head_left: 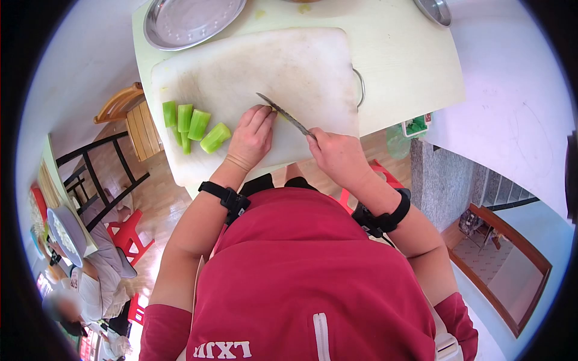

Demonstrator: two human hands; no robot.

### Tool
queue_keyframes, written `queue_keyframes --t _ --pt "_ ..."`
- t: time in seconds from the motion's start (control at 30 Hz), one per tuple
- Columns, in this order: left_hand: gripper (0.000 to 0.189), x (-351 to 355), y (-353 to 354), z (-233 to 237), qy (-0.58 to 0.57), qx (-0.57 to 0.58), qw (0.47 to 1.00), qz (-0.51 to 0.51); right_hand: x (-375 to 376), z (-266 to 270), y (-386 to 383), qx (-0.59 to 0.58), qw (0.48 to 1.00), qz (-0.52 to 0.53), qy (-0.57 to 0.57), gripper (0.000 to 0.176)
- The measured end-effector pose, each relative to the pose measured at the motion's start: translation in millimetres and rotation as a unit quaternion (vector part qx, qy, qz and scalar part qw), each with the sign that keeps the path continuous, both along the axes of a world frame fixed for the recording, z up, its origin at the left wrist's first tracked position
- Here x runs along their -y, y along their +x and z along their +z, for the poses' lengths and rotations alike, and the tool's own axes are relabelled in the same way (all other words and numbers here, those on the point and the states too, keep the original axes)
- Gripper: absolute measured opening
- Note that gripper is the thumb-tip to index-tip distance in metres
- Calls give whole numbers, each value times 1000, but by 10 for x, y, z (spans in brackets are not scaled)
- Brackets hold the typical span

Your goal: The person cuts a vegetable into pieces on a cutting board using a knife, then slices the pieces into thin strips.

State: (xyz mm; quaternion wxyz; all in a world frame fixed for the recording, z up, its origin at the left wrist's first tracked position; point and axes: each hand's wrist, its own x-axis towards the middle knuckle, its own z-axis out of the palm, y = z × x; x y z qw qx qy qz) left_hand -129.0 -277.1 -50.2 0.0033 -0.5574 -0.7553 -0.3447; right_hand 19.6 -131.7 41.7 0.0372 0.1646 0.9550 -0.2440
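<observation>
My right hand point(338, 155) is closed round the handle of a kitchen knife point(288, 115), whose dark blade points up and left over the white cutting board point(307, 66). Close against the blade, my left hand point(254, 131) has its fingers curled and pressed together. Whatever lies under those fingertips is hidden, apart from a small yellowish-green bit beside the blade. Left of that hand, several peeled green vegetable chunks point(199, 124) lie on the board, some thick and some cut thinner. The nearest chunk point(215, 138) rests just beside my left wrist.
A round metal tray point(191, 23) stands on the pale table point(409, 72) behind the board, and a metal dish point(435, 11) sits at the far right corner. The board has a metal handle point(361, 88). Another person point(99, 283) is at lower left, near red stools point(129, 236).
</observation>
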Motion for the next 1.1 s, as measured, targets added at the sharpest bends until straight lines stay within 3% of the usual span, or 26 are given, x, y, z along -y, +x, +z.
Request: queue_keyframes --t 0.23,0.37,0.53,0.6,0.73,0.8,0.83,0.9,1.0,1.1 --pt "40 5 -2 -11 3 -3 1000 0 57 -111 -105 30 1000 -8 4 15" --pt "41 -1 -4 -25 5 1 1000 -2 -52 -147 -138 0 996 -65 -62 23" --pt "41 9 -4 -14 12 23 1000 -1 -220 89 -33 -12 987 -113 -110 26" --pt "39 -24 -5 17 31 98 994 30 -288 174 -2 -3 984 -129 -122 25" --pt "35 -117 -102 238 19 77 997 6 -386 243 97 -42 989 -113 -89 23" --pt "28 -179 -239 307 -86 26 989 -114 -422 287 152 -63 991 -104 -55 20" --pt "28 -221 -272 351 -85 21 990 -115 -449 301 178 -68 991 -104 -54 20" --pt "17 -293 -312 427 -237 37 964 -116 -507 302 237 -55 994 -92 -37 18" --pt "11 -365 -346 451 -326 30 938 -114 -596 260 332 -75 993 -83 -26 18" --pt "11 -361 -321 519 -341 107 929 -92 -694 205 423 -101 992 -76 -25 17"
